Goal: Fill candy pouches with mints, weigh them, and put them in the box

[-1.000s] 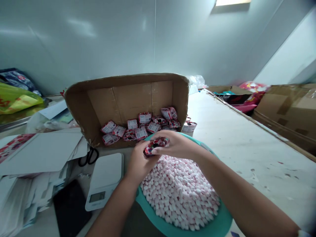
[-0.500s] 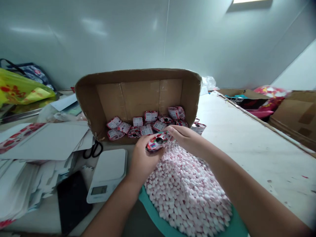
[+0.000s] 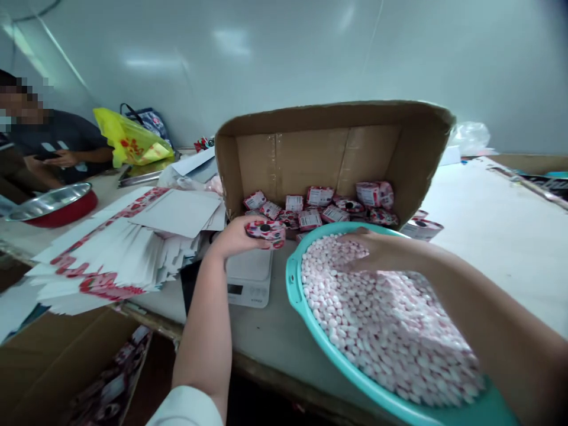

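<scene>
My left hand is closed around a small red-and-white printed candy box with a dark round spot on top, held above the white digital scale. My right hand reaches into the teal basin, its fingers apart and touching the heap of pale pink-white candies. Some of its fingertips are hidden among them. Behind the basin, a cardboard box lies open toward me with several similar candy boxes inside.
Stacked flat printed cartons lie on the left, near a red metal bowl and a yellow plastic bag. A person sits at the far left. Below the table edge stands another carton holding packs.
The view has swung left. My right hand has left the candy box and gone down into the candies. My left hand has carried the box leftward, over the scale.
</scene>
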The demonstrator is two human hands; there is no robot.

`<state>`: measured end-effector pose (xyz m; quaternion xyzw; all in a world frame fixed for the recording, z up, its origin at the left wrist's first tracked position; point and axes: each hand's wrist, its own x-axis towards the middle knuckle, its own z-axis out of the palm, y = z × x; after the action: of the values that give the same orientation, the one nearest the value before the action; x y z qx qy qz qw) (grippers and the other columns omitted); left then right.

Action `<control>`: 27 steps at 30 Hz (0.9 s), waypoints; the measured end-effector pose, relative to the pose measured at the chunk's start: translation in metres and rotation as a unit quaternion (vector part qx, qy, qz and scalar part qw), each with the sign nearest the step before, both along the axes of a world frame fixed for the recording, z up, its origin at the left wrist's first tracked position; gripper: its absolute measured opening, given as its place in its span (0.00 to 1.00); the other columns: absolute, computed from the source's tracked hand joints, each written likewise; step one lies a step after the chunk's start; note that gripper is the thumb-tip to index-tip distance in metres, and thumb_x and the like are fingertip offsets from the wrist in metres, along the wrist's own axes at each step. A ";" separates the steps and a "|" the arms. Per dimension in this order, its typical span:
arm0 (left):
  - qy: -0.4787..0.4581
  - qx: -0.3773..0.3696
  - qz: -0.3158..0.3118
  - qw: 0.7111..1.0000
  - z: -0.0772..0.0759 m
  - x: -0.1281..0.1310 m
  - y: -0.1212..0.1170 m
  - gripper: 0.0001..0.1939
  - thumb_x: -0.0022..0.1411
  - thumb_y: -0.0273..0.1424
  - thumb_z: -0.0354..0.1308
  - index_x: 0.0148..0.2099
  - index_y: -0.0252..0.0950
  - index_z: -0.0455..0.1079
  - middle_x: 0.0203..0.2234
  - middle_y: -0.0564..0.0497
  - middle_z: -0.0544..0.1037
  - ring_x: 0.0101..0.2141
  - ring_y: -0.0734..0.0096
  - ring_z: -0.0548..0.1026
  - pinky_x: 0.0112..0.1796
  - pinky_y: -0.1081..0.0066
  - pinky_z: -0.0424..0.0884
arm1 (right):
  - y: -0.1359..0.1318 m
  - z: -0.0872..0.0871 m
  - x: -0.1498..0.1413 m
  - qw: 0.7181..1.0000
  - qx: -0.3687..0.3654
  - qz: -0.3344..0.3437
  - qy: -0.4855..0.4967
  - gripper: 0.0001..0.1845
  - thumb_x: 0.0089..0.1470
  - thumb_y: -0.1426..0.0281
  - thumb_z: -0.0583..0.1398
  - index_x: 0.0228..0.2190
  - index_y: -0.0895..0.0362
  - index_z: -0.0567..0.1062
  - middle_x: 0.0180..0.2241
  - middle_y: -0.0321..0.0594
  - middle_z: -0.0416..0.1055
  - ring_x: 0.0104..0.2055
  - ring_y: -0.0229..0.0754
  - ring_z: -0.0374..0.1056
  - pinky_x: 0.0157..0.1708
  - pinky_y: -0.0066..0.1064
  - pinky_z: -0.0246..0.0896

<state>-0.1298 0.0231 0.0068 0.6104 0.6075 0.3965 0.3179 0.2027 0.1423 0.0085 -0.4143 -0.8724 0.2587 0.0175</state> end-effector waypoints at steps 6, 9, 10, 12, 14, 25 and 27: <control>0.018 -0.056 0.017 0.998 -0.013 -0.048 -0.013 0.26 0.39 0.35 0.74 0.43 0.35 0.76 0.37 0.49 0.83 0.41 0.59 0.79 0.46 0.63 0.74 | -0.005 0.004 -0.008 0.996 -0.008 -0.026 -0.079 0.40 0.41 0.59 0.73 0.57 0.54 0.75 0.57 0.49 0.73 0.49 0.54 0.74 0.43 0.34 0.66; 0.024 -0.093 0.036 0.995 -0.022 -0.057 -0.013 0.28 0.37 0.35 0.73 0.44 0.36 0.76 0.37 0.51 0.82 0.40 0.60 0.79 0.46 0.64 0.73 | -0.005 0.002 -0.012 0.992 -0.033 -0.060 -0.109 0.33 0.46 0.62 0.71 0.54 0.58 0.76 0.40 0.45 0.81 0.33 0.42 0.74 0.33 0.31 0.60; 0.031 -0.100 0.039 0.994 -0.025 -0.059 -0.012 0.28 0.37 0.35 0.73 0.45 0.36 0.76 0.37 0.51 0.82 0.40 0.60 0.79 0.46 0.64 0.73 | -0.005 0.001 -0.013 0.990 -0.036 -0.067 -0.118 0.32 0.46 0.62 0.71 0.53 0.59 0.76 0.35 0.43 0.81 0.30 0.40 0.72 0.32 0.31 0.58; 0.041 -0.104 0.036 0.993 -0.031 -0.060 -0.008 0.30 0.37 0.35 0.73 0.46 0.36 0.76 0.38 0.51 0.82 0.40 0.60 0.79 0.46 0.64 0.73 | -0.005 0.000 -0.015 0.989 -0.034 -0.072 -0.124 0.29 0.46 0.63 0.70 0.50 0.60 0.78 0.28 0.39 0.79 0.28 0.38 0.70 0.32 0.30 0.56; 0.039 -0.101 0.019 0.994 -0.035 -0.058 -0.005 0.30 0.37 0.34 0.73 0.47 0.36 0.76 0.39 0.51 0.82 0.41 0.60 0.79 0.46 0.64 0.73 | -0.004 -0.001 -0.016 0.990 -0.025 -0.072 -0.120 0.25 0.46 0.65 0.70 0.47 0.60 0.80 0.30 0.38 0.79 0.30 0.36 0.69 0.34 0.30 0.55; 0.000 -0.091 -0.003 0.996 -0.034 -0.055 -0.007 0.37 0.40 0.36 0.76 0.55 0.40 0.74 0.53 0.46 0.78 0.53 0.57 0.75 0.56 0.59 0.71 | 0.010 0.001 -0.014 0.993 -0.021 -0.004 -0.118 0.16 0.50 0.65 0.66 0.41 0.59 0.82 0.36 0.39 0.81 0.35 0.39 0.71 0.37 0.31 0.57; 0.034 -0.127 0.007 0.991 -0.034 -0.053 -0.005 0.33 0.40 0.34 0.74 0.53 0.41 0.76 0.48 0.47 0.81 0.49 0.56 0.78 0.53 0.58 0.73 | 0.011 0.003 -0.015 0.992 -0.017 0.016 -0.126 0.17 0.49 0.65 0.65 0.41 0.57 0.81 0.38 0.39 0.81 0.37 0.43 0.72 0.37 0.31 0.59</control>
<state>-0.1830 0.0178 -0.0273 0.5738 0.6680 0.2976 0.3689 0.1879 0.1532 0.0111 -0.4303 -0.8693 0.2197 -0.1041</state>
